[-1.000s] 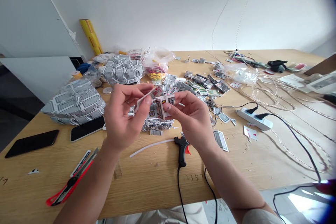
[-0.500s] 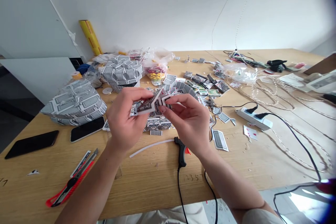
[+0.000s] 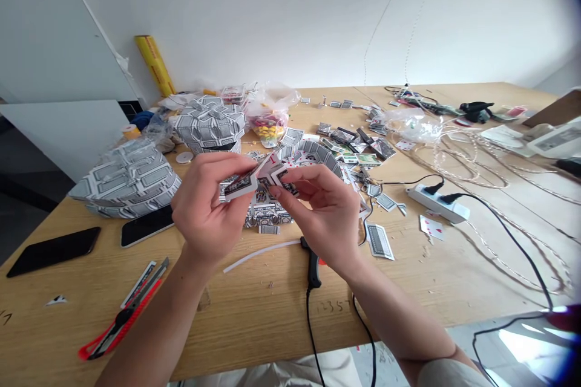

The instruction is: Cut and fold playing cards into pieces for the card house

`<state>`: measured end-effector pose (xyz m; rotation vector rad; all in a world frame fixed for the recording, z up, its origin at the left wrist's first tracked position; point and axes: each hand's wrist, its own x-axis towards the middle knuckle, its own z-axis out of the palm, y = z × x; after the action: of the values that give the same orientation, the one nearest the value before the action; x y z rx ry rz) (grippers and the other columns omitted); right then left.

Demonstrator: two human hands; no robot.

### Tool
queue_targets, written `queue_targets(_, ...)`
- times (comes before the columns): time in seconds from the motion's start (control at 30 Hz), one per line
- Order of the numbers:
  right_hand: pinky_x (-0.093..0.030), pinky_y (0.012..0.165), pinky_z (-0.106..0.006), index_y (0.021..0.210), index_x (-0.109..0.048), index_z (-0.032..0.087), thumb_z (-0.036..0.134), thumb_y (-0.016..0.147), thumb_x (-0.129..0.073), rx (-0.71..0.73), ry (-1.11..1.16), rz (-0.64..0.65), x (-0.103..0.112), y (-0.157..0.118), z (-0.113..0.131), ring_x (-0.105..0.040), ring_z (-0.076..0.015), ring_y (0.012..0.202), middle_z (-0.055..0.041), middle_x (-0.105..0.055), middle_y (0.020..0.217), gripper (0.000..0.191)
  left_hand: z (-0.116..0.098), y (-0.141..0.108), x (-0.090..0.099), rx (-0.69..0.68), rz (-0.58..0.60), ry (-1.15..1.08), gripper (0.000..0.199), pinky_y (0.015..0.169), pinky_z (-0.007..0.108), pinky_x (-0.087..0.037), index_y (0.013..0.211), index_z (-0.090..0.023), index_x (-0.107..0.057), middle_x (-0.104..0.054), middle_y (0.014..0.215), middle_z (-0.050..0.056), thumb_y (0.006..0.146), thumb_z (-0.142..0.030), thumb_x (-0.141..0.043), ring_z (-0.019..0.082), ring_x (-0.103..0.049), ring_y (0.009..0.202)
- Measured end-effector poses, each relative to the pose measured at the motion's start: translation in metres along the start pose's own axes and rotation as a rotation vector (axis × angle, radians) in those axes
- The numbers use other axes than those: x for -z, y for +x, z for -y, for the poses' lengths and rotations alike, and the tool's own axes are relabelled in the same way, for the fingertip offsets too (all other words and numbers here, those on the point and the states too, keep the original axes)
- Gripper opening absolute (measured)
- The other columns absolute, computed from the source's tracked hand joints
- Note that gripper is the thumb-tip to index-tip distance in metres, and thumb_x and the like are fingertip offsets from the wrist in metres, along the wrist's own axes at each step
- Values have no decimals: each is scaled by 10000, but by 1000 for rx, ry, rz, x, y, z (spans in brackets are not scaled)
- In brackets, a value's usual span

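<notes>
Folded playing cards [image 3: 245, 186] are pinched between the fingers of my left hand [image 3: 206, 205], their white edges bent into a V. My right hand [image 3: 324, 208] grips another folded playing card [image 3: 272, 172] that meets them at the middle. Whether the pieces are interlocked I cannot tell. Behind and below my hands stands a round bowl-like piece made of folded cards [image 3: 318, 154], partly hidden by my fingers. Under my right hand lies a black glue gun [image 3: 313, 269], a long white glue stick [image 3: 261, 254] reaching left from it.
Two woven card shapes [image 3: 129, 181] [image 3: 211, 124] stand at the left, near two phones [image 3: 54, 251] [image 3: 147, 227]. A red utility knife [image 3: 124, 314] lies front left. Loose cards [image 3: 358, 142], a power strip [image 3: 438, 204] and coiled cords [image 3: 481, 175] spread over the right side.
Both hands have shifted slightly left. The folded cards between them have turned, so a red-marked card face now shows and the left piece's bent edge faces me more.
</notes>
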<state>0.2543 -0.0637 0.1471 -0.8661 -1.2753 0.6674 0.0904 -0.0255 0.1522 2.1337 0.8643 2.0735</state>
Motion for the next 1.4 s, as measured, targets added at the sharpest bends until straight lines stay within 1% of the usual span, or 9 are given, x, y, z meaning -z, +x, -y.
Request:
queue_targets(0.17,-665,826,-366,1017,-777,265,222,908,-849,15,-55,26,1,-1,-1,-787,-195,938,-20,-819,1030,138,0,1,1,-21,36,0,336,899,405,-638,1199,-329,-767,-780,1099,9,924,-142,-817,213,-737,1034)
queue_targets(0.37,-678,850,-388,1021,-780,268,255,914,-841,22,-62,10,3,0,-2,-795,-216,969,-32,-824,1050,124,2,0,-5,-28,49,-20,252,892,427,-652,1144,-325,-769,-780,1034,9,926,-205,-810,226,-748,982)
queue_targets(0.6,-663,839,-368,1049,-786,275,235,935,-819,48,-115,-7,3,-1,-3,-785,-202,957,-24,-826,1057,125,7,5,8,-93,205,53,388,918,405,-650,1243,-351,-810,-793,1126,39,912,-148,-800,243,-748,999)
queue_targets(0.8,-651,844,-365,1089,-785,288,251,963,-791,99,-216,-23,5,-2,-5,-776,-198,946,-20,-830,1080,131,3,4,8,-48,300,-41,473,1058,430,-620,1295,-363,-776,-803,1266,21,903,-98,-765,264,-760,1151)
queue_targets(0.9,-654,862,-361,1098,-757,284,256,966,-784,107,-198,-92,4,0,-7,-779,-202,971,-26,-827,1075,138,-2,4,7,-44,385,-43,538,1116,457,-601,1373,-366,-736,-780,1349,36,888,-138,-787,290,-738,1232)
queue_targets(1.0,-655,911,-366,1082,-729,278,237,951,-798,119,-115,-173,4,3,-8,-785,-215,1050,-39,-823,1100,154,-6,5,7,-46,448,-66,612,1164,478,-575,1443,-329,-694,-736,1433,72,860,-203,-831,317,-700,1312)
queue_targets(1.1,-643,1002,-398,1055,-734,261,199,955,-784,156,-50,-163,3,6,-9,-768,-236,1190,-67,-813,1228,127,-8,6,5,-35,492,-123,591,1182,472,-565,1488,-273,-667,-704,1487,101,913,-283,-803,319,-673,1363)
queue_targets(1.23,-651,1032,-423,1174,-657,265,172,937,-786,170,32,-137,1,8,-10,-767,-241,1228,-80,-795,1305,285,-7,4,1,-13,469,-133,405,1167,436,-573,1456,-217,-696,-727,1461,110,1061,-261,-620,274,-695,1346)
queue_targets(1.4,-677,961,-385,1146,-592,274,171,912,-792,145,94,-86,3,8,-14,-758,-223,1192,-99,-680,1445,324,-8,3,-3,16,406,-64,389,1163,423,-576,1451,-217,-704,-743,1442,99,1072,-265,-635,260,-708,1329)
